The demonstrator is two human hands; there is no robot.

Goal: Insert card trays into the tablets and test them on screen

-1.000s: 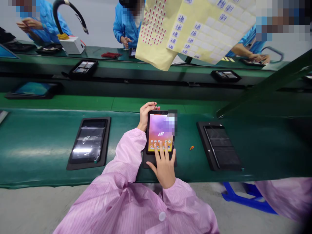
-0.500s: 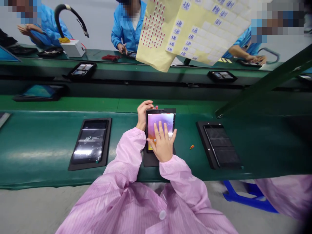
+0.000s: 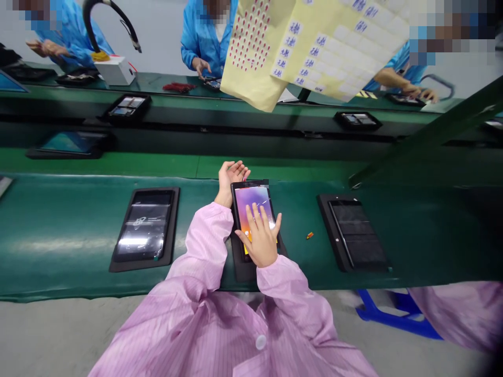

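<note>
A tablet [image 3: 244, 196] with a lit purple-to-orange screen lies slightly turned on a black foam pad [image 3: 244, 271] in front of me. Fingers spread, my right hand [image 3: 262, 238] is over the lower part of the screen and grips nothing. My left hand [image 3: 231, 180] is at the tablet's top left corner, palm turned up, fingers apart and loosely curled. A small red tag [image 3: 244, 179] shows beside its fingertips at the tablet's top edge; whether they touch it I cannot tell.
Another tablet [image 3: 145, 222] on a pad lies left, a dark one [image 3: 356, 230] right. A small orange piece [image 3: 310, 235] sits between. Beyond, a conveyor [image 3: 165, 162] carries devices. Yellow sheets [image 3: 314, 47] hang overhead; a green post [image 3: 424, 131] slants at right. Co-workers in blue sit opposite.
The tablet and its pad have turned and shifted slightly toward me. My left hand has rolled palm up at the tablet's top corner. My right hand has stayed spread over the screen.
</note>
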